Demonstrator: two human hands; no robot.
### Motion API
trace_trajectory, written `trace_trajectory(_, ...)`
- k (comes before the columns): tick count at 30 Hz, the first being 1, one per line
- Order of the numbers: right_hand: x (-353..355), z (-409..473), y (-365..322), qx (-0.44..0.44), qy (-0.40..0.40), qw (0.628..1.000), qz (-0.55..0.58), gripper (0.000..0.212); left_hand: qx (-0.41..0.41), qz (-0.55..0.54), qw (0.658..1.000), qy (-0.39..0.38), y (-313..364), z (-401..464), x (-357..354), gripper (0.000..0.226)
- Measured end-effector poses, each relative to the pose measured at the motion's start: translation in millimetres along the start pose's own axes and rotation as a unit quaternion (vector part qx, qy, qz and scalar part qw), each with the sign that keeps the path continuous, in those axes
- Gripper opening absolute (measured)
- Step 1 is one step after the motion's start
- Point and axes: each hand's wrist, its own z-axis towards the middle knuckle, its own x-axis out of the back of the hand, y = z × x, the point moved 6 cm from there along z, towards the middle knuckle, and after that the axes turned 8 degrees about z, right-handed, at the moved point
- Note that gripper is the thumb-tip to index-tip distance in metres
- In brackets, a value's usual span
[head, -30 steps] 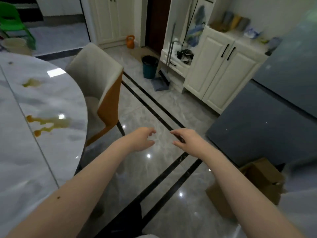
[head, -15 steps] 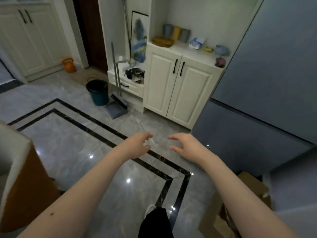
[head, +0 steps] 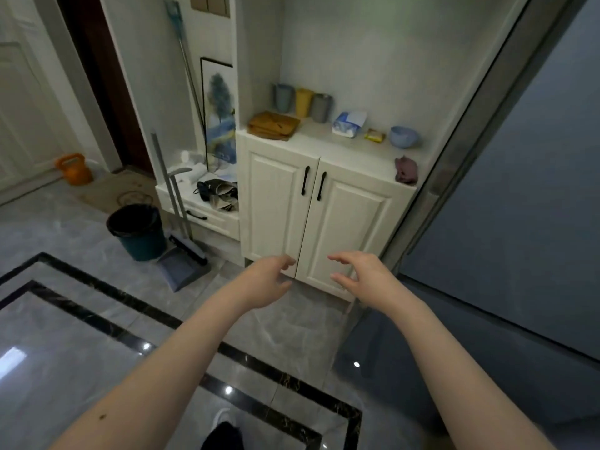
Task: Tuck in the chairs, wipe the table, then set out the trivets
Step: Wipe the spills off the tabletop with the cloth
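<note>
closer now, the white cabinet (head: 324,203) sits just beyond left hand (head: 266,280) and right hand (head: 360,274), both loosely spread and empty; likely fetching the rag (head: 406,168) for wiping

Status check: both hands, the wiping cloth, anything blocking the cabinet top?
Left hand and right hand open, empty. Purple cloth untouched on white cabinet, right end. Nothing in the way.

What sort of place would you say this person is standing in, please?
Most likely a home, near a dining or entry area: a white two-door cabinet with cups and a folded cloth on top, a lined bin with a dustpan beside it, and polished tile floor.
</note>
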Motion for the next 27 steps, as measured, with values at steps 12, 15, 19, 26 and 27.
trace_trajectory(12,89.1,191.6,91.5,-0.132,0.158,0.978,0.034,0.038,-0.117,0.003,0.992,-0.044,-29.2,268.5,78.2,0.043)
trace_trajectory(15,109.6,214.4,116.8,-0.17,0.195,0.965,0.041,0.036,-0.166,0.001,0.984,-0.071,-9.1,323.2,84.2,0.042)
trace_trajectory(19,137.5,246.7,161.1,-0.215,0.248,0.944,0.043,0.035,-0.218,-0.007,0.972,-0.093,26.6,402.4,83.7,0.041)
trace_trajectory(26,181.0,300.2,248.6,-0.289,0.296,0.91,0.032,0.023,-0.283,0.041,0.951,-0.118,100.3,529.1,73.3,0.043)
trace_trajectory(27,183.6,307.2,257.6,-0.303,0.292,0.907,0.021,0.021,-0.288,0.051,0.948,-0.123,109.2,543.5,70.0,0.044)
